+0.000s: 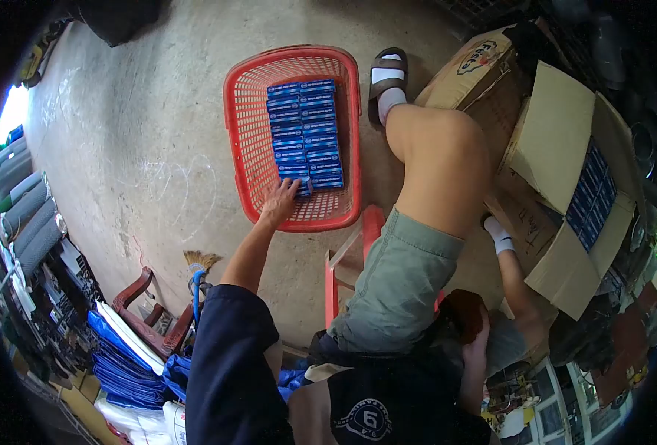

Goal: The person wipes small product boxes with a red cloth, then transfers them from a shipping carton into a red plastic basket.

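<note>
My left hand (278, 202) reaches down into a red plastic basket (245, 126) on the concrete floor. Its fingers are spread, with the tips touching the nearest blue box (304, 187). This box ends two neat rows of blue boxes (304, 130) lying in the basket. My right hand (480, 343) is low beside my thigh, against a dark brown object (462, 308). Its grip is hidden. I sit on a red stool (333, 276), with one bare knee (438, 141) raised.
An open cardboard carton (558, 141) at the right holds more blue boxes (592, 194); another carton (468, 70) lies behind it. My sandalled foot (388, 78) stands beside the basket. Blue bags (124, 356), a wooden chair (146, 319) and rolls of mesh (28, 215) crowd the left.
</note>
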The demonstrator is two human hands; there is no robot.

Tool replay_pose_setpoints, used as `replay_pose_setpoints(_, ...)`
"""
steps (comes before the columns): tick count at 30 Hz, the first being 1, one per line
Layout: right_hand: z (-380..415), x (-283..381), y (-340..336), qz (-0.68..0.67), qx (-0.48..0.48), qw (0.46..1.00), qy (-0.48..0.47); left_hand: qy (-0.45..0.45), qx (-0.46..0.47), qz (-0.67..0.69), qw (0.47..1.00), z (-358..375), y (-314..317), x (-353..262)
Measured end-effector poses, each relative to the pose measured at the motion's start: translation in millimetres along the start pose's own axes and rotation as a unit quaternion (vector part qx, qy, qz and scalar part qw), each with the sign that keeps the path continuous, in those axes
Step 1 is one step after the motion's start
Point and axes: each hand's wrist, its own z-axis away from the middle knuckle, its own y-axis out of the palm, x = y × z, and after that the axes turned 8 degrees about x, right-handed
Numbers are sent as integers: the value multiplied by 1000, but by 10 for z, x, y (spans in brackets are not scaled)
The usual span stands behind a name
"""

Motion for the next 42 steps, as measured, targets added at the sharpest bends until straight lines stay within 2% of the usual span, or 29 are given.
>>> replay_pose_setpoints(5,-61,-52,-188,17,50,998,-28,9,52,23,998,-26,21,49)
replay_pose_setpoints(8,-99,-72,-260,-25,-4,1000,1,14,37,11,999,-15,15,32)
replay_pose_setpoints(11,-174,-108,-205,83,106,989,-66,4,49,29,998,-13,-19,48)
replay_pose_setpoints(14,-43,-80,-82,120,85,987,-69,-7,62,39,997,33,-45,15)
replay_pose_setpoints(18,-50,-72,-37,56,45,997,-36,-27,88,40,995,-40,-68,-15)
replay_pose_setpoints(21,-28,-77,-48,27,27,999,-18,-30,56,56,996,-11,-97,-58)
replay_pose_setpoints(24,-93,-117,-177,20,37,999,-23,-52,81,139,986,-155,84,31)
replay_pose_setpoints(26,-138,-153,-246,29,77,996,-42,-84,112,120,983,-162,-1,-43)
replay_pose_setpoints(29,-195,-219,-325,-49,43,998,-12,-102,151,115,977,-194,-163,-60)
replay_pose_setpoints(35,-36,-57,-10,-7,0,1000,-1,-95,188,107,972,-276,-135,-9)
replay_pose_setpoints(39,-11,-42,29,21,31,999,-15,-104,202,132,965,-351,-209,5)
replay_pose_setpoints(40,6,-30,67,32,41,998,-19,-90,158,119,976,-380,-39,89)
replay_pose_setpoints(41,7,-19,93,43,53,997,-23,-97,162,141,972,-377,3,108)
replay_pose_setpoints(42,-3,-14,98,36,25,999,-8,-104,166,163,967,-391,37,126)
